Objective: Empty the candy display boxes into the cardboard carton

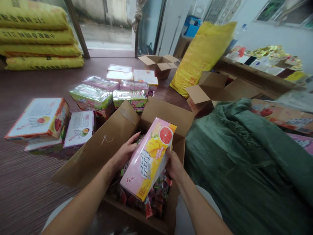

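Observation:
A pink and yellow box [149,160] printed with grapefruit and mango is held tilted above an open cardboard carton [97,150]. My left hand [126,151] grips its left long edge, fingers wrapped on the side. My right hand [174,164] clasps the right edge, fingers partly hidden behind the box. Inside the carton, under the box, lie several small red and dark wrapped packets [156,199].
Several shrink-wrapped boxes [91,96] and flat fruit-print boxes [39,119] lie on the dark floor at left. Yellow sacks [36,36] are stacked far left; another sack [202,52] leans at the back. Open cartons [158,63] stand behind. A green blanket [244,163] fills the right.

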`<state>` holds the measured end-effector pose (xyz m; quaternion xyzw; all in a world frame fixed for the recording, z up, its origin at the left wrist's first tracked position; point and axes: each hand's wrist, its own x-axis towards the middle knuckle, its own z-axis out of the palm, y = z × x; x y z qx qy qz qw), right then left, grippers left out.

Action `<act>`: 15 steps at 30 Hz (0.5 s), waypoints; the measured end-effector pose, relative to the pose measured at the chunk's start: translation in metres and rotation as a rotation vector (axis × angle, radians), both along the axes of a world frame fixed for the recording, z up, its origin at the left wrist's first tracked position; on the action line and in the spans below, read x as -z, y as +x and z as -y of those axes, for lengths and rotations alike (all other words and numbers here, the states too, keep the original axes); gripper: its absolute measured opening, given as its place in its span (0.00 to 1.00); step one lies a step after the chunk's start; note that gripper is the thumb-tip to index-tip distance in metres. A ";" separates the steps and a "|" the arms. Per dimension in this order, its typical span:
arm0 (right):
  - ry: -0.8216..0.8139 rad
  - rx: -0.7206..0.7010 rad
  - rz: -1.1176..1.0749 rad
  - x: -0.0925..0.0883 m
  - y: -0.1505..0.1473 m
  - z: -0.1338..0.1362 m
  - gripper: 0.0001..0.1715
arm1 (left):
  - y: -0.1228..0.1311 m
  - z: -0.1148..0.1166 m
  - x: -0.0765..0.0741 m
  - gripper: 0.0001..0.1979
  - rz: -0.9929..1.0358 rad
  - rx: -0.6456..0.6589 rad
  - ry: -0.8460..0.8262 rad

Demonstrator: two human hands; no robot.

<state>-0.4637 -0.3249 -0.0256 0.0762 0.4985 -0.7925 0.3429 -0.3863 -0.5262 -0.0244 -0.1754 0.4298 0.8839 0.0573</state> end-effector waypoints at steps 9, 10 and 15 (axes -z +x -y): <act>-0.224 -0.264 0.205 -0.007 0.008 0.021 0.18 | -0.003 -0.041 0.016 0.31 -0.012 0.289 0.617; -0.250 -0.277 0.218 -0.008 0.007 0.019 0.19 | -0.003 -0.040 0.017 0.30 0.006 0.309 0.626; -0.215 -0.219 0.185 -0.004 -0.005 0.004 0.15 | 0.002 -0.022 0.020 0.20 0.157 0.287 0.517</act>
